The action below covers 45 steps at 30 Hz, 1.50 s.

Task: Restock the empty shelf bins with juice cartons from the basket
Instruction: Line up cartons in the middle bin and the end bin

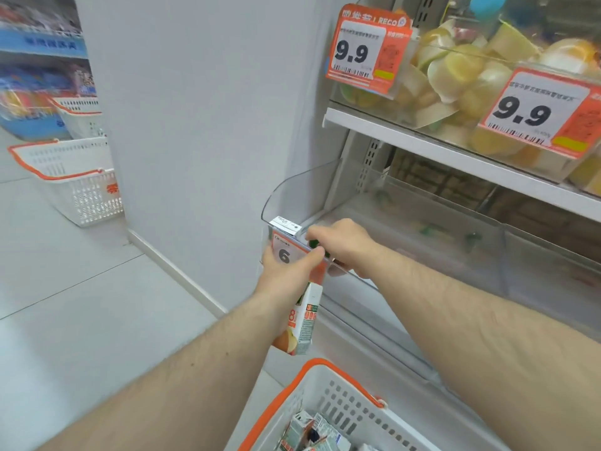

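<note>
While left hand (pixel 286 275) grips a carton (pixel 304 323), right hand (pixel 341 245) grips another inside bin (pixel 292 190).

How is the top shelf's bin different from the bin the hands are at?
The upper bin is heaped with yellow fruit cups; the lower bin looks nearly empty, with one carton at its left end. The upper bin's price tag reads 9.9; the lower bin's tag shows a 6. Both are clear plastic.
</note>
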Each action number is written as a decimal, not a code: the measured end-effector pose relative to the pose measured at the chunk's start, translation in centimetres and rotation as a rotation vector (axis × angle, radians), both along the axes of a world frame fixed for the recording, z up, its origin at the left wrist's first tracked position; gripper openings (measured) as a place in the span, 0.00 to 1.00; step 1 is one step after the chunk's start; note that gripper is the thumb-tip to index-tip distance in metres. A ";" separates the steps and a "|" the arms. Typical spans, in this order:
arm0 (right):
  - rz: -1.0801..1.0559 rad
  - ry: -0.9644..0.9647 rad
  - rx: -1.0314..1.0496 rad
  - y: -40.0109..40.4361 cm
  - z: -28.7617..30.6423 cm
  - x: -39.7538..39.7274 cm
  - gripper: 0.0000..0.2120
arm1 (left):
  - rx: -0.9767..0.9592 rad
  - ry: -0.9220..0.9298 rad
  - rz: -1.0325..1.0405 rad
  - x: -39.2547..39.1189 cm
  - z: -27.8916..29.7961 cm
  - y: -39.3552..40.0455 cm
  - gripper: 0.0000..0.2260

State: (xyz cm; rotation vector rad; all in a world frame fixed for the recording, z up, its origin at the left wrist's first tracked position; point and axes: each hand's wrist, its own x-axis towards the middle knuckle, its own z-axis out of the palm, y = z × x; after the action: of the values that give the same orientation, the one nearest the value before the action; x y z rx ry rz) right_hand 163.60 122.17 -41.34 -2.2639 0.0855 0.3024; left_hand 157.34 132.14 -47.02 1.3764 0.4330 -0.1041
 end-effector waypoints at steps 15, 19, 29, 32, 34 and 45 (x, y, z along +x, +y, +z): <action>0.169 0.443 0.451 -1.2 -3.1 3.4 0.19 | -0.010 -0.035 -0.013 0.8 -1.8 -0.1 0.42; 0.157 0.461 0.457 -1.3 -3.3 3.6 0.20 | 0.039 -0.010 -0.030 0.7 -1.6 -0.1 0.43; 0.219 0.413 0.334 -1.7 -3.6 3.3 0.24 | 0.080 0.089 -0.031 -1.6 -1.0 2.0 0.19; 0.207 0.378 0.119 -1.6 -2.3 2.7 0.29 | 0.111 0.054 -0.004 -3.0 -1.4 3.8 0.16; 0.163 0.227 -0.039 -1.5 -1.2 1.9 0.31 | 0.116 0.115 0.020 -3.4 -1.3 4.5 0.16; 0.223 -0.972 -0.182 -3.1 0.3 -11.9 0.05 | -0.128 0.080 -0.051 -5.9 3.5 0.6 0.09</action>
State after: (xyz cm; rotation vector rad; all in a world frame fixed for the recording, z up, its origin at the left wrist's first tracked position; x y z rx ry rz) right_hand 151.68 119.03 -41.04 -2.3604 -0.6660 -0.7294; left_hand 151.45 132.74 -43.51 1.2610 0.4504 -0.2258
